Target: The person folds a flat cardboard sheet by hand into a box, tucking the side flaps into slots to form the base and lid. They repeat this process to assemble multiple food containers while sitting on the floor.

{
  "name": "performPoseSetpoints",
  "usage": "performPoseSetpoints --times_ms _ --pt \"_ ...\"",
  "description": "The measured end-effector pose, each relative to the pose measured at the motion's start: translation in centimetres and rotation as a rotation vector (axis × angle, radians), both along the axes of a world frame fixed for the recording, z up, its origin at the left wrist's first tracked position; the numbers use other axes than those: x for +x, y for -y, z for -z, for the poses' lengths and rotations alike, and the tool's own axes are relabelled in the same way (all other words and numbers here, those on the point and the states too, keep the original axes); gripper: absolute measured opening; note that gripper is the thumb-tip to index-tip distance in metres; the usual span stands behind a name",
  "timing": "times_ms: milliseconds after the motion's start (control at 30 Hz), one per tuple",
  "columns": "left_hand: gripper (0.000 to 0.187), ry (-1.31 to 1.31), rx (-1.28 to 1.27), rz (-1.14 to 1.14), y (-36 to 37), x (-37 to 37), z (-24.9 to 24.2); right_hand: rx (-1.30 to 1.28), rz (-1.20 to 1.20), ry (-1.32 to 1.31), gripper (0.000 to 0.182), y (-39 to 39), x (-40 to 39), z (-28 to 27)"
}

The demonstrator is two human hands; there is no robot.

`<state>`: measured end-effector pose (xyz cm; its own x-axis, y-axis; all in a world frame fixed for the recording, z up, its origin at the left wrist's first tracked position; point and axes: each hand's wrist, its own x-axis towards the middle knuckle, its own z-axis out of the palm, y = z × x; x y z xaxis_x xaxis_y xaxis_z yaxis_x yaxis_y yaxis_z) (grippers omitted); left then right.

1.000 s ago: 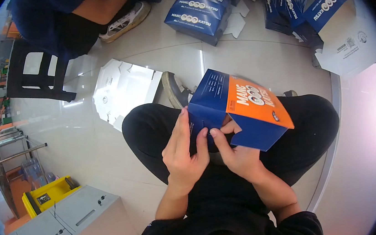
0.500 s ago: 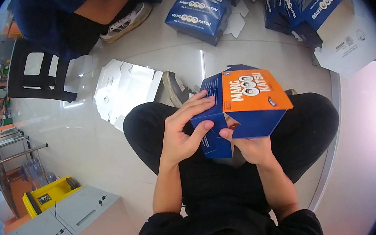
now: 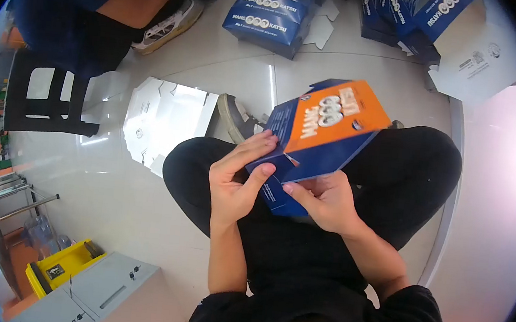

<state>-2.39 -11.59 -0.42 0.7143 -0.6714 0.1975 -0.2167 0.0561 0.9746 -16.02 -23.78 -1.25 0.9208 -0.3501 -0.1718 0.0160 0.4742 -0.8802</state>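
A blue box with an orange panel (image 3: 338, 114) and white lettering is held tilted above my crossed legs. My left hand (image 3: 238, 181) wraps round its left side, fingers on the blue face and thumb near a folded edge. At the lower right side my right hand (image 3: 324, 199) grips the box, its thumb along the blue edge and its other fingers partly hidden behind the cardboard. A small gap shows between flaps near my left fingers.
Stacked blue boxes (image 3: 265, 20) stand ahead, with more blue cartons (image 3: 399, 18) at the upper right. A white cardboard sheet (image 3: 167, 123) lies on the floor. A co-worker sits upper left near a black stool (image 3: 47, 98). A grey cabinet (image 3: 107, 290) stands lower left.
Both hands and the box have shifted slightly left. The orange panel is tilted more, and the opening between the flaps near my right thumb has narrowed.
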Motion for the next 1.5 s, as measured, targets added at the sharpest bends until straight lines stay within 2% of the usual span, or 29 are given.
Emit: performPoseSetpoints --times_ms 100,167,200,233,300,433,500,533,667,900,1000,1100,1167,1200,1267,1300,1367,1400,1467,1500 --pt "0.030 -0.027 -0.004 0.007 -0.1 -0.1 0.0 -0.065 -0.011 -0.004 0.036 0.8 -0.6 -1.4" --pt "0.029 -0.007 0.021 0.021 -0.1 -0.2 -0.3 -0.689 -0.202 -0.117 0.031 2.0 -1.5 -2.6" --pt "0.029 -0.010 0.024 0.018 -0.2 -0.2 -0.3 -0.718 -0.217 -0.113 0.031 2.1 -2.0 -2.3" --pt "0.029 0.014 0.031 0.045 -0.2 -0.1 -0.2 -0.714 -0.221 -0.117 0.031 1.7 -2.4 -1.7" --pt "0.028 0.033 0.035 0.078 -0.1 -0.1 0.0 -0.414 0.003 -0.112 0.030 1.2 -3.1 -0.4" --pt "0.026 0.042 0.013 0.112 -0.2 0.1 0.1 -0.343 0.106 -0.070 0.034 1.7 -2.9 -0.9" --pt "0.026 0.010 0.021 0.077 -0.2 0.2 -0.1 -0.680 0.066 -0.080 0.040 2.4 -2.3 -2.5" --pt "0.026 0.012 0.021 0.076 -0.2 0.2 -0.2 -0.755 0.020 -0.056 0.043 2.6 -2.2 -2.5" --pt "0.026 0.022 0.041 0.036 -0.3 0.0 -0.3 -0.787 0.082 0.037 0.033 2.3 -1.6 -2.4" --pt "0.031 0.003 0.020 0.000 -0.6 -0.2 -0.5 -0.808 0.094 0.069 0.030 1.6 -0.6 -2.7" --pt "0.034 0.059 0.010 -0.117 -1.5 -0.4 -1.6 -0.837 0.118 0.026 0.029 2.2 -0.1 -4.2" --pt "0.029 0.156 -0.068 -0.390 -4.6 -0.3 -1.7 -0.932 0.232 -0.012 0.028 4.2 0.8 -7.0" --pt "0.030 0.161 -0.124 -0.548 -7.7 1.0 -0.7 -0.936 0.306 -0.022 0.030 6.4 1.4 -9.0" --pt "0.030 0.163 -0.143 -0.552 -9.1 2.1 0.0 -0.875 0.391 0.031 0.030 7.5 2.4 -10.0" --pt "0.029 0.040 0.033 -0.803 -11.9 4.5 1.4 -0.768 0.521 0.134 0.029 10.5 5.5 -12.1" --pt "0.029 0.046 0.012 -0.811 -13.3 5.8 3.2 -0.724 0.569 0.183 0.028 12.3 7.4 -13.1" --pt "0.030 0.022 0.308 -0.750 -15.3 8.2 8.1 -0.834 0.643 0.247 0.024 16.0 11.4 -15.5" --pt "0.030 0.035 0.287 -0.756 -15.6 8.4 9.7 -0.888 0.625 0.294 0.027 18.7 13.7 -16.3" --pt "0.032 0.410 0.567 -0.534 -16.8 8.5 13.2 -0.952 0.603 0.280 0.031 25.0 18.5 -17.8" --pt "0.032 0.424 0.559 -0.535 -18.5 8.3 17.0 -0.959 0.595 0.217 0.031 27.6 20.5 -18.5"
